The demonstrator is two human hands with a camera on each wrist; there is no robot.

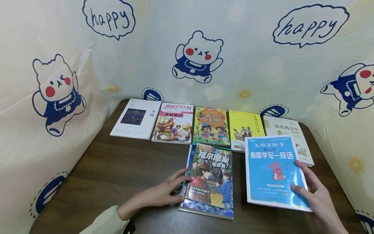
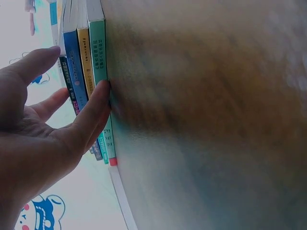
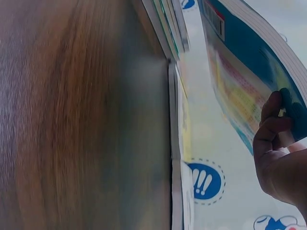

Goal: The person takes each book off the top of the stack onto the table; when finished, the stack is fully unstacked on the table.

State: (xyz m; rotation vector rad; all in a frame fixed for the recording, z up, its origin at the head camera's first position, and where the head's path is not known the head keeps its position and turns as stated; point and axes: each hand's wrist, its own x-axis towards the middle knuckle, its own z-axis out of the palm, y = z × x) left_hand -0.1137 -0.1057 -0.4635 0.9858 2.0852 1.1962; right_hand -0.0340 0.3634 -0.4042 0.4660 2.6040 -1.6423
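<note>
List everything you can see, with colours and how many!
Table: 1, dark brown, centre.
White book: 1, white, back row far left.
JINGDIAN book: 1, white and pink, back row second.
Cartoon book: 1, orange and green, back row middle.
Yellow book: 1, yellow, back row fourth.
Pale book: 1, whitish, back row far right.
Book stack: 1, mixed colours, front middle.
Blue book: 1, blue, front right.
Cloth: 1, pale, around the table.
Printed bears: at least 3, blue and white, on cloth.
"Happy" bubbles: 2, blue-outlined, top of cloth.
Orange slices: at least 3, yellow-orange, on cloth.
Round patches: at least 4, blue, on cloth.
Sleeve: 1, pale, left arm.
Left hand: 1, touching the stack.
Right hand: 1, holding the blue book.
</note>
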